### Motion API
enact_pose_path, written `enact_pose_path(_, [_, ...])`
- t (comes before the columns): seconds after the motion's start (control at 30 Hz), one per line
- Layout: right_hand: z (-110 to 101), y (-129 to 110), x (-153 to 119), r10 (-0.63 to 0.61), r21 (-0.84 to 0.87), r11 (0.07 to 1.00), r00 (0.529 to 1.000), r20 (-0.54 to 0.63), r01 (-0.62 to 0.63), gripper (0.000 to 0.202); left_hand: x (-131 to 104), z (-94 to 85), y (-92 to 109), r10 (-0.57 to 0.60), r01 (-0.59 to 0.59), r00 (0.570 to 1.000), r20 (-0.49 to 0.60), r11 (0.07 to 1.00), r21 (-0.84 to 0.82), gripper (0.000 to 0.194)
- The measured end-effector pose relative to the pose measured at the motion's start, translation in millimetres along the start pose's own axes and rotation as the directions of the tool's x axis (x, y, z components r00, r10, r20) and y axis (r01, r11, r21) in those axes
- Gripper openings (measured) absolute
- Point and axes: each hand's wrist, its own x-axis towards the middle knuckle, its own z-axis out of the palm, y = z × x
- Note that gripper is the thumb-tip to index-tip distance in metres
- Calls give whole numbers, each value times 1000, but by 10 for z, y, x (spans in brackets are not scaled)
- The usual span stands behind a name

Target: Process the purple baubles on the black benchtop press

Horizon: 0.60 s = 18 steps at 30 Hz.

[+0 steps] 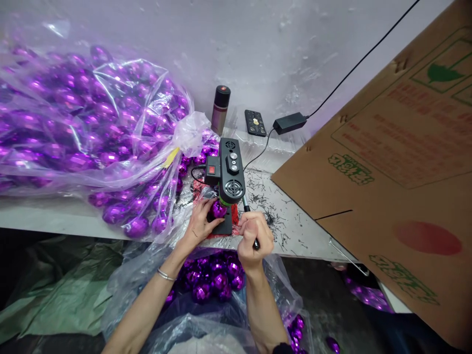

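Note:
With its fingers closed around a shiny purple faceted ball, my left hand keeps the ball on the base plate under the head of a black bench press. A fist formed by my right hand grips the press lever, whose black knob end pokes out below the fingers. The press carries a red switch on its left side, round vents and several silver buttons on top. Part of the ball is hidden by my fingers and the press head.
A clear bag of purple balls lies at left, another opened bag below the table edge. Behind the press are a spray can, a phone and a power adapter. A large carton leans in at right. Black bits litter the tabletop.

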Motion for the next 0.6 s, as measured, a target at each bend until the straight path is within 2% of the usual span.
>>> enact_pose_path(0.33, [-22,36,-83,30,-2,1000,1000,10,-30,33,-17,108,12,-63,61,998,-23,993,-99,58])
enact_pose_path(0.6, [5,163,-240,-32,-18,999,999,7,33,33,-55,124,-6,-87,87,996,3,994,-70,62])
